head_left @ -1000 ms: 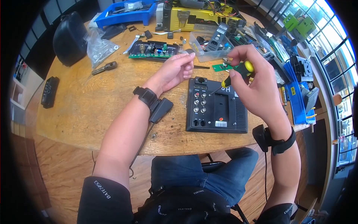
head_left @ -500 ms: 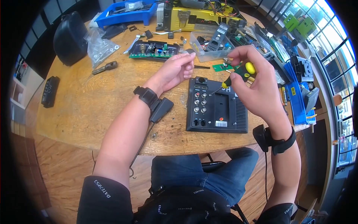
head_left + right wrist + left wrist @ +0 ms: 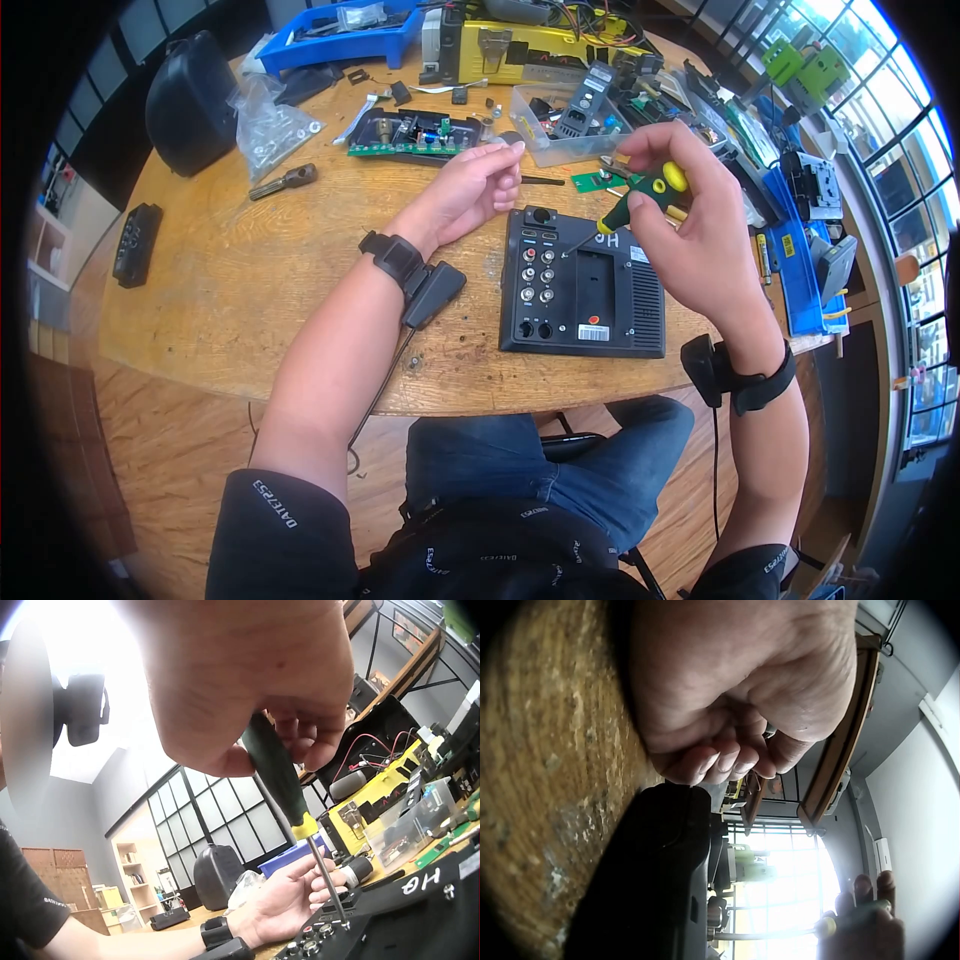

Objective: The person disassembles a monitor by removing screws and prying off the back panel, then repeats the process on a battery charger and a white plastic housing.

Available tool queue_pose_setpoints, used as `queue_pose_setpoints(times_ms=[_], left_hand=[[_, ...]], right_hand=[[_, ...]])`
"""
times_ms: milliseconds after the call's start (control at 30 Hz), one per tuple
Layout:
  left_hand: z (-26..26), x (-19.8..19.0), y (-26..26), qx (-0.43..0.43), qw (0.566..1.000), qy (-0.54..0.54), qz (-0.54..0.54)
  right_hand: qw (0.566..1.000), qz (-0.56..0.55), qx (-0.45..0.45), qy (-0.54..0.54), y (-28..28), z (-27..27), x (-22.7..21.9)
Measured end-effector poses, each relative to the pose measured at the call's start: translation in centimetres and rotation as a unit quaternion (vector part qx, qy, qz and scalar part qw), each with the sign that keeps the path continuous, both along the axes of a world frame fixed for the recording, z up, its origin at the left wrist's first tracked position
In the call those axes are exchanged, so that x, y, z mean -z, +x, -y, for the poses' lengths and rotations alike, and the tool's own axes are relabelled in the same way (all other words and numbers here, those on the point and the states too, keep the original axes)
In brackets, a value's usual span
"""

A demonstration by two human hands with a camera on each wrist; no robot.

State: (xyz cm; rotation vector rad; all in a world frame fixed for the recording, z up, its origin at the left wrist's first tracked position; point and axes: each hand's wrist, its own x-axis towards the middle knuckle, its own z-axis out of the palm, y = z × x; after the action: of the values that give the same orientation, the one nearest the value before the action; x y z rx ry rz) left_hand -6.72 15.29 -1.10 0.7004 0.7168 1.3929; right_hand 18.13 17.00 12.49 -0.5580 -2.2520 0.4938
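Observation:
My right hand [image 3: 690,225] grips a green and yellow screwdriver [image 3: 620,212] whose tip stands on the back of a black device [image 3: 595,285] with round sockets. In the right wrist view the screwdriver [image 3: 279,769] slants down, its tip at a screw beside the sockets. My left hand [image 3: 473,188] lies just past the device's upper left corner, with fingers curled and nothing visible in them. The left wrist view shows these curled fingers of the left hand [image 3: 742,697] close to the edge of the black device [image 3: 656,877].
Behind the device lie an open casing with a circuit board [image 3: 415,137], a clear plastic box [image 3: 545,150] and a small green board [image 3: 590,182]. A metal tool [image 3: 283,182], a bag [image 3: 265,130] and a black remote [image 3: 137,245] are on the left. A blue tray [image 3: 795,260] stands right.
The screwdriver's handle has turned a little in my right hand, and the right-hand fingers have shifted slightly. The left hand and the device have hardly moved.

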Motion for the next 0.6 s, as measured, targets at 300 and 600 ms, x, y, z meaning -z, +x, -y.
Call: queue_pose_setpoints(times_ms=[300,600], left_hand=[[-0.1,0.2,0.0,-0.001,1.0,-0.002,0.002],[-0.1,0.2,0.0,0.0,1.0,0.0,0.001]], right_hand=[[1.0,0.014,0.005,0.024,-0.1,0.0,0.2],[0.999,0.035,0.021,-0.016,0.0,0.9,-0.4]])
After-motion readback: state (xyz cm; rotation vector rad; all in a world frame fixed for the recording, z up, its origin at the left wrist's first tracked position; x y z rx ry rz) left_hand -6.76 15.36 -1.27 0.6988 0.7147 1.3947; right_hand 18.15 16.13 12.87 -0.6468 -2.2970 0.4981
